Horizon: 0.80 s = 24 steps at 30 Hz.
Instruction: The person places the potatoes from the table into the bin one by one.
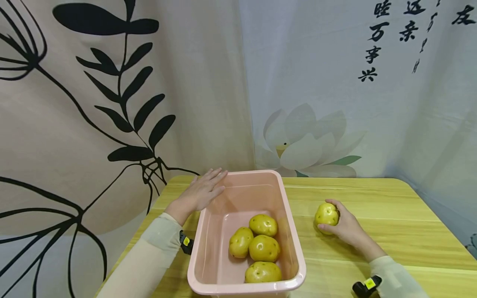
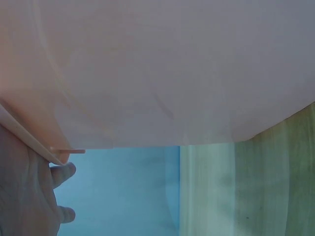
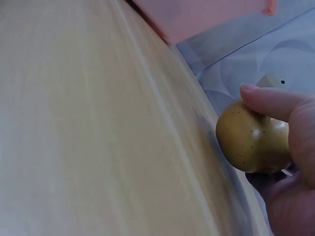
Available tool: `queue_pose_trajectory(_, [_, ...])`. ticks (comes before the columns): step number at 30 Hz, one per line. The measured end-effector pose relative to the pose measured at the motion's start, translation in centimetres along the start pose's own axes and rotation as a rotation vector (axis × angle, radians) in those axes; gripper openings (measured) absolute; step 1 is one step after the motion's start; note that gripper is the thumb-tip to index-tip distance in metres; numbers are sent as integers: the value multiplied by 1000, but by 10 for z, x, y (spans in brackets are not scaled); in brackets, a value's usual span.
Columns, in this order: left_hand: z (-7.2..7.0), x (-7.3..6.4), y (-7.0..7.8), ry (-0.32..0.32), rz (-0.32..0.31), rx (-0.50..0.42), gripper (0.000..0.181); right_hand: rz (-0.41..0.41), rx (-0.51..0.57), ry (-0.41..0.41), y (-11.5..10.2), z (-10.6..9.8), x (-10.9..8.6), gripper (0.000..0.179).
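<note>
My right hand [image 1: 347, 227] grips a yellow potato [image 1: 326, 213] over the table to the right of a pink plastic tub [image 1: 292, 231]. In the right wrist view the thumb lies on top of the potato [image 3: 248, 137] and fingers curl beneath it. My left hand [image 1: 201, 191] rests with straight fingers on the tub's far left rim. Inside the tub lie several more potatoes [image 1: 264, 248], gathered toward its right side. The left wrist view shows the tub's outer wall [image 2: 162, 73] and part of the left hand [image 2: 27, 191] at its rim.
The wooden table [image 1: 372, 198] extends to both sides of the tub. Behind it hangs a pale curtain [image 1: 208, 103] printed with dark plants, a lotus and writing. A black wrist camera [image 1: 367, 285] is strapped near the right sleeve.
</note>
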<state>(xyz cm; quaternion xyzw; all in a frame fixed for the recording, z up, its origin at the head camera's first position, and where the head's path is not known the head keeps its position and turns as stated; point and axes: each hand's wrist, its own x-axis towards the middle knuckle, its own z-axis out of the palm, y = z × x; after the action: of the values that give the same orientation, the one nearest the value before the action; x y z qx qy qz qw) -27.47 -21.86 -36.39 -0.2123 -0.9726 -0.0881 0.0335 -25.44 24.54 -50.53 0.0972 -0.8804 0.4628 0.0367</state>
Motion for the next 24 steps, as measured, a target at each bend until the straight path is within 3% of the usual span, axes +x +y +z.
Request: queue_pose_trajectory(24, [1, 0, -2, 2, -11, -13, 55, -106, 52, 0, -44, -14, -4, 95])
